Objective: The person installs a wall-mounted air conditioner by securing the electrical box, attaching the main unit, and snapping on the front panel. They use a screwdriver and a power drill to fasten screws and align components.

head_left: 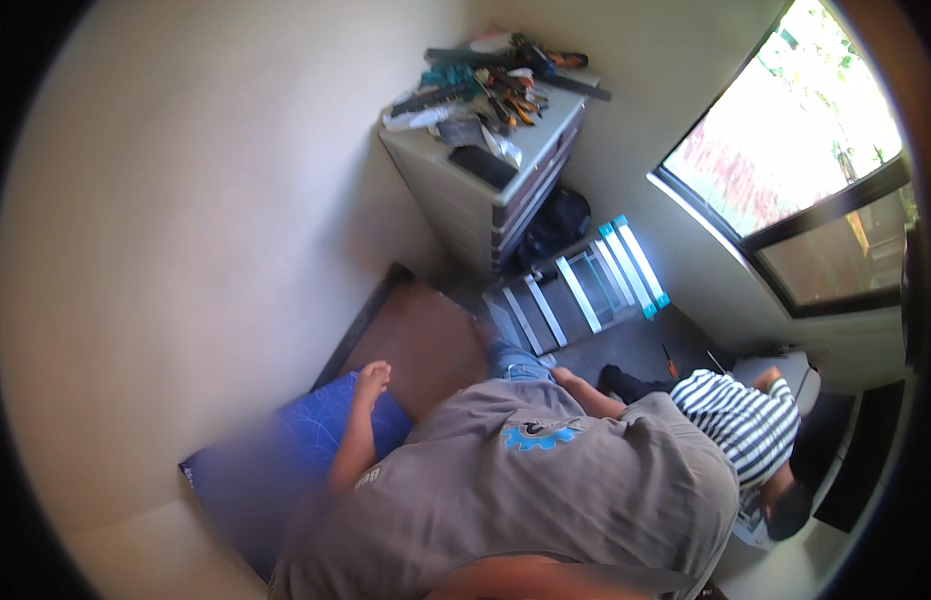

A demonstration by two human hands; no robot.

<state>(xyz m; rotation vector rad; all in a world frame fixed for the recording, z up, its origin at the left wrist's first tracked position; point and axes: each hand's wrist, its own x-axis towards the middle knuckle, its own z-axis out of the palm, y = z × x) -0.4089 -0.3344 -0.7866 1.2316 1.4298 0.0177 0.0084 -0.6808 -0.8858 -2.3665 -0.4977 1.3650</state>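
My left hand (374, 379) is held beside my body, above the edge of a blue patterned mattress (316, 440). Its fingers are curled in, and nothing shows in them. My right hand (563, 376) is by my leg in blue jeans (519, 362), in front of my grey shirt (466, 470). The fingers of that hand are too small and hidden to make out. Beyond it, a folded metal ladder (577, 292) with teal end caps lies on the floor.
A drawer cabinet (436, 190) in the corner carries pliers, other hand tools and a dark phone-shaped slab (483, 167). To my right, a person in a striped shirt (741, 425) bends over a pale appliance-like thing. An orange-handled screwdriver (671, 366) lies nearby. A window (776, 130) is at the right.
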